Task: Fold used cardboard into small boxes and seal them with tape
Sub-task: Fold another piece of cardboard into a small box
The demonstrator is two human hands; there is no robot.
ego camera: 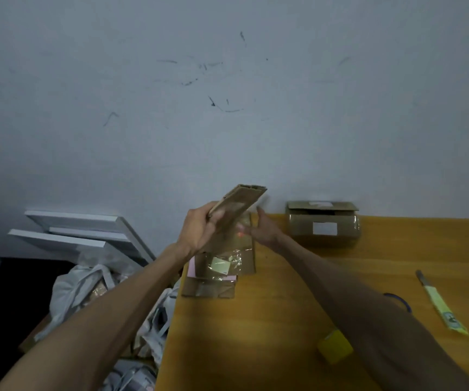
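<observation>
My left hand (pixel 198 232) grips a flattened brown cardboard piece (pixel 241 204) and holds it tilted up above the table's far left corner. My right hand (pixel 261 228) reaches in beside the cardboard's lower right with fingers spread loosely; whether it touches is unclear. Below the hands lies a stack of flattened used cardboard (pixel 222 266) with old tape and labels. A yellow roll of tape (pixel 335 347) stands near my right forearm. A folded small box (pixel 323 224) sits against the wall.
The wooden table (pixel 340 272) runs right from the stack. A knife with a yellow-green sheath (pixel 439 303) lies at the right, a blue band (pixel 399 301) beside my arm. Left of the table are white bags (pixel 86 289) and white boards (pixel 86 235) on the floor.
</observation>
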